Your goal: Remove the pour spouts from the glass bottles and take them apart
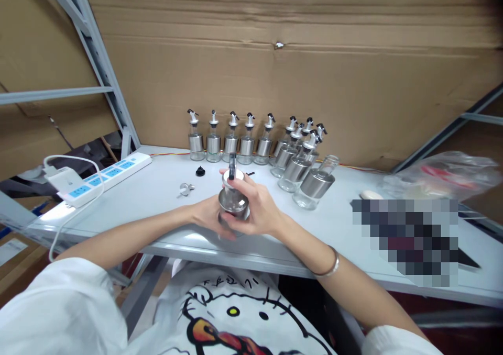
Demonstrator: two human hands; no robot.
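Observation:
A glass oil bottle [234, 202] with a steel sleeve stands near the table's front edge, directly before me. On its top sits a pourer spout [233, 175] with a black flap. My left hand [211, 216] is wrapped round the lower left side of the bottle. From the right, my right hand [257, 206] grips it, with fingers up by the spout and the thumb lower on the body. Left of the bottle lie a black stopper [200, 171] and a loose silver spout piece [186, 189]. Part of a small black piece [250, 174] shows behind my right fingers.
Several oil bottles with spouts [214, 141] line the back of the table, with more clustered to the right [295, 169]. One spoutless bottle [315, 184] leans there. A power strip [112, 173] lies left; a plastic bag [436, 174] and a blurred-out object [408, 240] lie right.

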